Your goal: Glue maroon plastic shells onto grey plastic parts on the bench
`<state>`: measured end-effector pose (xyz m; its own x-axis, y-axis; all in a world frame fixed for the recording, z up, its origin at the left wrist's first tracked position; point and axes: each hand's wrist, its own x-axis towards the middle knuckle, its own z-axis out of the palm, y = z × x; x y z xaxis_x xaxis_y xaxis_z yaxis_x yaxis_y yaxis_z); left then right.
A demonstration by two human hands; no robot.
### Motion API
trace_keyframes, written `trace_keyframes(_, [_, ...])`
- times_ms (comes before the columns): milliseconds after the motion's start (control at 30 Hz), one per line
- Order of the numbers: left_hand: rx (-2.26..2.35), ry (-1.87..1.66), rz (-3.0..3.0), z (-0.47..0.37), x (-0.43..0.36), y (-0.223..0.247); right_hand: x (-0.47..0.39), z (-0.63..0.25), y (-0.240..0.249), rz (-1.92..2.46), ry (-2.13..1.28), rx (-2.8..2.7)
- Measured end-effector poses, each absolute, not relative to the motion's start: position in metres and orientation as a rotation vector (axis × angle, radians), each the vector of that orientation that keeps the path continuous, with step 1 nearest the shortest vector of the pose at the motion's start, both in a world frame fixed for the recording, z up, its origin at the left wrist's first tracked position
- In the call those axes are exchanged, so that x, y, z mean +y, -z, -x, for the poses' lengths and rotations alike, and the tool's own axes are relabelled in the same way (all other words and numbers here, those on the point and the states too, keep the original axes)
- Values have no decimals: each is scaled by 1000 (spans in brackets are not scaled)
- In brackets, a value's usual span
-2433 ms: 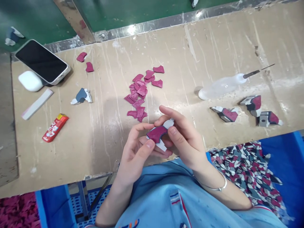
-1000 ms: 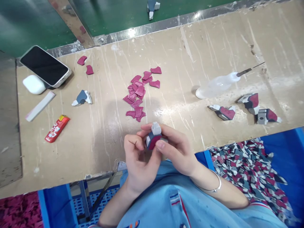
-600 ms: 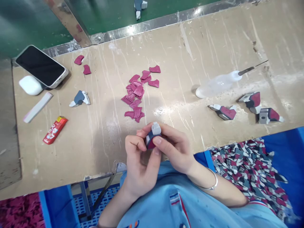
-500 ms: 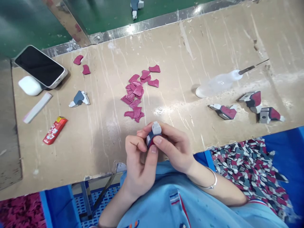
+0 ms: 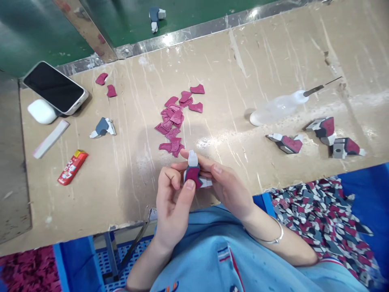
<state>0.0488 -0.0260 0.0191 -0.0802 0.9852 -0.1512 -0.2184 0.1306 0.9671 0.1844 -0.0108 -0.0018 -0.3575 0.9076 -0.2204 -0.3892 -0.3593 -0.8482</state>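
Observation:
Near the table's front edge, my left hand [image 5: 174, 202] pinches a small assembled piece [image 5: 193, 172] with a maroon face, dark blue body and pale grey ends; the thumb lies on the maroon face. My right hand [image 5: 229, 188] is at the piece's right side, its fingers behind it and its thumb raised off the face. Just beyond my hands lies a loose pile of maroon parts [image 5: 175, 117]. Three similar assembled pieces, one of them a maroon-faced piece [image 5: 291, 144], rest on the right, below a translucent bottle with a needle tip [image 5: 278, 109].
On the left of the table [image 5: 133, 81] are a phone [image 5: 56, 87], a white case [image 5: 41, 111], a pale strip [image 5: 51, 139], a red packet [image 5: 73, 167] and a blue-grey piece [image 5: 103, 127]. Bins of parts [image 5: 322, 227] sit below the front edge. A piece [image 5: 154, 16] lies on the green surface.
The piece has turned so its maroon face and a side arm show. My right thumb has lifted off it. On the green surface, the other piece has shifted left and down in view.

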Motion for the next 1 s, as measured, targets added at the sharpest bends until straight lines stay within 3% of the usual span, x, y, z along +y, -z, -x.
trace_keyframes(467, [1124, -1180, -924, -39, -33, -13, -9, -181, 3, 964, -1811, -793])
trace_keyframes(700, [1274, -934, -1432, -20, -32, -16, 3, -191, -5, 946, -1635, -982])
trace_keyframes(867, [1363, -779, -1856, 10, 17, -37, -3, -223, 2, 1058, -1490, -915])
trace_keyframes(1000, [1542, -642, -2125, 18, 111, -56, -21, -246, 14, 1224, -1330, -723])
